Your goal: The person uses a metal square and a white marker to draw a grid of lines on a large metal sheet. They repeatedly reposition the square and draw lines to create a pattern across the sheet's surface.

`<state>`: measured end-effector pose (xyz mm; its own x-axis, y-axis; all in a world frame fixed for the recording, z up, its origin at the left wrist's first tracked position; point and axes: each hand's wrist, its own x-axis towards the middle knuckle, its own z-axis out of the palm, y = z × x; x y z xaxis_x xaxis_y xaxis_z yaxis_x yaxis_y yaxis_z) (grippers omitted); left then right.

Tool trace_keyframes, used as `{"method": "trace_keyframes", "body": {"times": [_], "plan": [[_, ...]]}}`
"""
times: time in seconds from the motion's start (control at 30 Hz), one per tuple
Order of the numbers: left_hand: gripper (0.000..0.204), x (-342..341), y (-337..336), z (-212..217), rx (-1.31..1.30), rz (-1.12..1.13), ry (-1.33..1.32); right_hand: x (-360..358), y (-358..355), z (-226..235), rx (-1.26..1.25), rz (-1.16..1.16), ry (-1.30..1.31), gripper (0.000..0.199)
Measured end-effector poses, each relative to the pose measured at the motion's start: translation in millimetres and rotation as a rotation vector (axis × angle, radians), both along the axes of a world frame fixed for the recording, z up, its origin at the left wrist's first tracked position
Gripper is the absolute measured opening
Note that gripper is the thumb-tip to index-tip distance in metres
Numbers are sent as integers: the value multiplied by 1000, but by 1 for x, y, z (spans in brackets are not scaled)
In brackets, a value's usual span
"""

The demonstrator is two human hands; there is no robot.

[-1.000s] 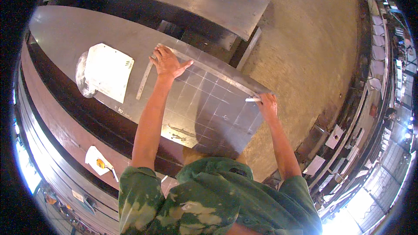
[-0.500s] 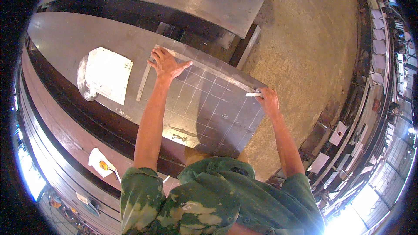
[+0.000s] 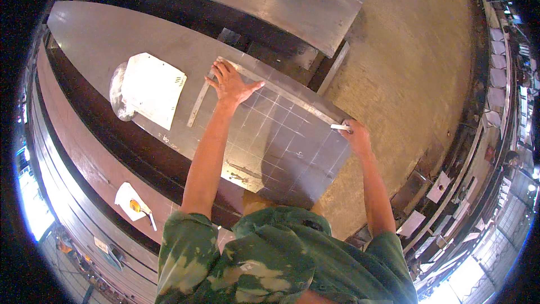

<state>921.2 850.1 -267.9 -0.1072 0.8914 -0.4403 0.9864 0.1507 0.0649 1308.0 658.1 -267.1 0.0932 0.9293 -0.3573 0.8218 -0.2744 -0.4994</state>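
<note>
An L-shaped steel square (image 3: 292, 97) lies on a dark metal plate (image 3: 306, 141) marked with a grid of white lines. Over the square's corner, my left hand (image 3: 230, 85) presses down with its fingers and thumb spread. The short leg (image 3: 199, 101) of the square runs toward me on the left of that hand. At the far right end of the long leg, my right hand (image 3: 359, 138) pinches a white chalk stick (image 3: 340, 127), which points left. The tips of the right fingers are partly hidden.
White paper sheets (image 3: 154, 91) lie on a round greyish disc (image 3: 119, 93) at the plate's left. Nearer me, a yellow tape measure (image 3: 135, 205) rests on white paper atop a reddish beam (image 3: 84, 160). Another large plate (image 3: 270, 8) lies beyond a dark gap. Concrete floor (image 3: 405, 67) extends rightward.
The whole view has shifted, so the plate and both hands appear farther right. My left hand stays spread on the square's corner, and my right hand still grips the chalk near its end.
</note>
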Motion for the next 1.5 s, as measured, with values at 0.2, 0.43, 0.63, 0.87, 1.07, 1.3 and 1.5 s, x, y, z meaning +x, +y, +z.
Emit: {"method": "trace_keyframes", "body": {"times": [0.2,0.43,0.63,0.87,1.07,1.3,1.5], "plan": [[150,-2,-2,-5,19,14,-10,0,4,5,-38,14,19,32],[155,13,6,5,-108,59,-13,15,-7,-12,85,76,28,35],[157,4,5,0,-95,116,-69,1,-2,-5,37,36,7,36],[160,3,5,-5,-88,137,-137,22,-13,-35,127,199,-145,41],[160,6,0,1,-122,130,-152,27,-15,-49,-30,149,-169,39],[161,8,4,15,-129,136,-140,22,-13,-38,72,182,-135,38],[161,4,2,9,-107,138,-117,8,-12,-19,164,152,-113,32]]}}
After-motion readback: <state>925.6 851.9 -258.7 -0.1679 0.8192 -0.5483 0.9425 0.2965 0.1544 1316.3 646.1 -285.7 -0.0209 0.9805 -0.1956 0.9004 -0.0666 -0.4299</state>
